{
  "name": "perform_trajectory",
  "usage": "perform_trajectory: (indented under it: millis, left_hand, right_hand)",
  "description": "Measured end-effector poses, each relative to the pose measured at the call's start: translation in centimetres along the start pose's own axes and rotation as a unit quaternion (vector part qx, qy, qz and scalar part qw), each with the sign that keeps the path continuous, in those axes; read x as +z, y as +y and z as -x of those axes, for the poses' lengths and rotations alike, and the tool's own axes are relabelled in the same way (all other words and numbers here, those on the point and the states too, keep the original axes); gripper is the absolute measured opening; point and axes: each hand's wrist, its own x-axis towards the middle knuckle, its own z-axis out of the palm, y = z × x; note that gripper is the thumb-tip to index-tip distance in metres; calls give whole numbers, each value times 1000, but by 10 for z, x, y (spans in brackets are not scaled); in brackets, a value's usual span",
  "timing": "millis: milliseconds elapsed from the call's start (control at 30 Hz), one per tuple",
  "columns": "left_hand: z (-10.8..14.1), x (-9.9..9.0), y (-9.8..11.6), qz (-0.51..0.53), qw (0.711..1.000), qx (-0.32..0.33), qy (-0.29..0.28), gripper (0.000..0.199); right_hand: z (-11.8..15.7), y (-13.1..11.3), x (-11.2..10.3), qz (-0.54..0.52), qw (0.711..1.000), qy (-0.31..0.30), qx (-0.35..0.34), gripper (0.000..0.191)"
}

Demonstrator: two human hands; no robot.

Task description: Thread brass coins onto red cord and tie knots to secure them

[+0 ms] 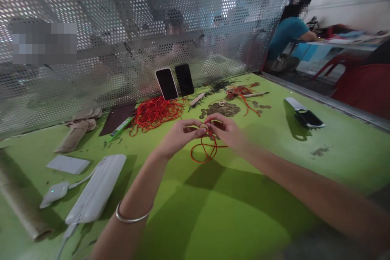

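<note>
My left hand point(185, 135) pinches a small brass-coloured coin point(204, 127) between thumb and finger, over the green table. Close against it, my right hand point(224, 129) has its fingertips closed on a red cord point(208, 157) at the coin. Whether the cord passes through the coin is hidden by my fingers. Below my hands the cord hangs in loose loops, with one end sticking out to the right. Just beyond my fingers lies a pile of similar coins point(224, 108), some with holes in the middle.
A tangle of red cord point(157, 113) lies back left, beside a green box cutter point(122, 127). Two phones point(167, 84) lean on the perforated metal screen point(122, 48). A white power bank point(99, 189) and a cardboard tube point(22, 203) lie left; a black-and-silver device point(306, 114) lies right.
</note>
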Motion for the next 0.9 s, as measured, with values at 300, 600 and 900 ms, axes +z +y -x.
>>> perform_trajectory:
  millis: [300,600,900]
  left_hand:
    - [6,-26,4,-34,997,-17,68,22]
    - [11,-26,12,-50,997,-28,46,23]
    - [14,-16,19,-25,999,-10,-26,14]
  right_hand:
    - [0,2,-5,-28,998,57,30,29]
    - [-5,6,-5,-129,985,116,3,26]
    - [-4,6,-6,-185,975,117,31,18]
